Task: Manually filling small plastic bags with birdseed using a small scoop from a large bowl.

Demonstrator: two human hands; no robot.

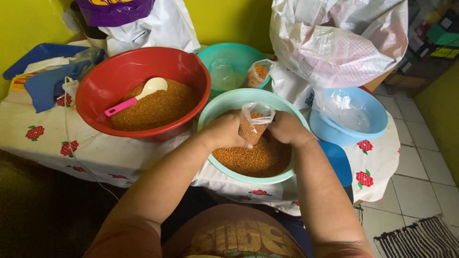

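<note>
My left hand (224,131) grips a small clear plastic bag (255,122) partly filled with orange-brown grain, held upright over a pale green bowl (215,107). My right hand (287,129) is at the bag's other side, fingers curled down into the bowl; whether it holds anything is hidden. The green bowl holds a layer of the same grain (253,160).
A big red bowl (103,91) of grain with a pink-handled white scoop (136,98) stands at the left. Behind are a teal bowl (234,55) with a filled small bag (259,72), a blue bowl (370,119) with clear plastic, and a large white sack (334,38). Tiled floor lies to the right.
</note>
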